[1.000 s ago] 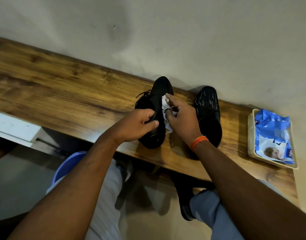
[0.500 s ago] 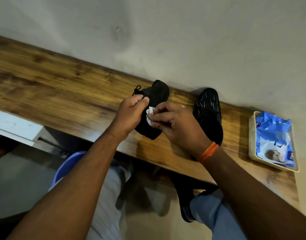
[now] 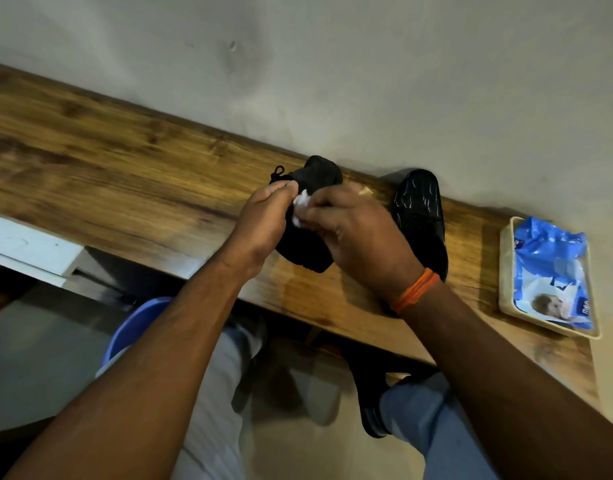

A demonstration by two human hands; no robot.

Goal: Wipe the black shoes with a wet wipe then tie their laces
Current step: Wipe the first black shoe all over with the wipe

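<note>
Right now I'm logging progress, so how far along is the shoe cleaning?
Nothing looks finished. In hand: the left hand grips the near black shoe while the right hand pinches the wet wipe against it. Left: the second shoe stands untouched on the wooden shelf, and the held shoe's lace hangs loose; whether the other's is tied can't be seen. The wipes pack sits in its tray.

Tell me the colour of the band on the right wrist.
Orange; the wrist band shows clearly in the head view, just behind the right hand.

Both hands [image 3: 263, 220] on one shoe [image 3: 310, 249] — wipe [image 3: 300, 202] between.
</note>
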